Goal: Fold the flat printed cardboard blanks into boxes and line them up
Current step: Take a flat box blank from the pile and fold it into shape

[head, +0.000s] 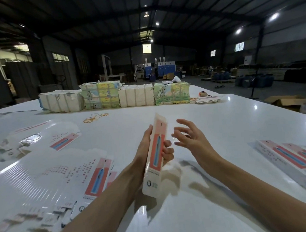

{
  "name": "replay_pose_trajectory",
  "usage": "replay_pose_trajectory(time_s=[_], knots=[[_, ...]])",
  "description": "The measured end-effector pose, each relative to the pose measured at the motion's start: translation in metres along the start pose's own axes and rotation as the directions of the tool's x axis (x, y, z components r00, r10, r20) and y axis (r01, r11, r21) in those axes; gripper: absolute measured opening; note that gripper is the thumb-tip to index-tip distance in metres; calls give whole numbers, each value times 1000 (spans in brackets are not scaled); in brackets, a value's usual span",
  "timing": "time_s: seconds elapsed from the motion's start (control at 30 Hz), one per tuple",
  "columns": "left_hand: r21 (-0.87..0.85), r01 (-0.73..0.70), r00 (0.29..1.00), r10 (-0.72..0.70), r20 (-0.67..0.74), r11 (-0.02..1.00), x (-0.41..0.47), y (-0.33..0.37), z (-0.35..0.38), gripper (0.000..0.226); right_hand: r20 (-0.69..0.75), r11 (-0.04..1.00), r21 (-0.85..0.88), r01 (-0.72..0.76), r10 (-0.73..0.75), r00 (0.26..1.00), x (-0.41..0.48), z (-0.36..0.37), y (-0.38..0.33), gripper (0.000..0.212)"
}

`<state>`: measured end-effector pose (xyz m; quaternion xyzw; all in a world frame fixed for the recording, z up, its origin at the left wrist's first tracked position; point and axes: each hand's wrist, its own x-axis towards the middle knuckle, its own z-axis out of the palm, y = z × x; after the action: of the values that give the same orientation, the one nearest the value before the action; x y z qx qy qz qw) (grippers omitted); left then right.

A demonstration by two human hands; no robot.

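Note:
My left hand (146, 148) grips a long narrow printed box (155, 156), pink and red with a blue toothbrush picture, held upright and tilted above the white table (220, 123). Its fingers wrap around the right side of the box. My right hand (190, 137) hovers just right of the box with fingers spread, not touching it. Flat printed blanks (66, 173) lie fanned out at the left. Folded boxes (291, 160) lie side by side at the right edge.
Four wrapped bundles (114, 96) stand in a row at the far side of the table. Loose rubber bands (93, 118) lie before them. A few more blanks (208, 99) rest at the far right. An open carton (286, 101) sits on the floor beyond the table.

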<state>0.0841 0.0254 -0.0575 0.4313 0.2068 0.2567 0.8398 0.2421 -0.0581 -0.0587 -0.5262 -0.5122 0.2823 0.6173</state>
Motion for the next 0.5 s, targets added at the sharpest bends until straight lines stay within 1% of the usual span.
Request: replay_pose_trajectory(time_s=[0.07, 0.1, 0.13, 0.2, 0.33, 0.4, 0.43, 0.5], knots=[[85, -48, 998, 51, -27, 995, -1, -2, -4, 61, 63, 1000, 25, -1, 0, 998, -3, 5, 3, 55], [83, -51, 998, 53, -16, 995, -1, -5, -2, 64, 79, 1000, 18, 8, -10, 997, -4, 7, 3, 53], [42, -38, 999, 38, -3, 998, -2, -8, 1, 68, 78, 1000, 14, 22, -23, 997, -5, 9, 3, 52], [9, -31, 999, 31, 11, 999, 0, -13, 3, 71, 65, 998, 60, 29, -33, 997, -6, 9, 4, 51], [186, -42, 999, 42, 5, 982, 4, -13, -3, 66, 84, 972, 229, -55, 36, 996, -7, 2, 4, 50], [244, -27, 999, 33, -24, 969, 2, -14, 3, 65, 68, 968, 245, -57, 41, 997, -7, 0, 2, 49], [278, -54, 996, 72, -57, 959, 4, -15, 5, 62, 53, 975, 219, -42, 32, 998, -7, -2, 2, 48], [394, -180, 962, 244, -118, 901, 9, -20, 5, 50, 26, 990, 141, -6, 2, 1000, -5, -4, 1, 48]])
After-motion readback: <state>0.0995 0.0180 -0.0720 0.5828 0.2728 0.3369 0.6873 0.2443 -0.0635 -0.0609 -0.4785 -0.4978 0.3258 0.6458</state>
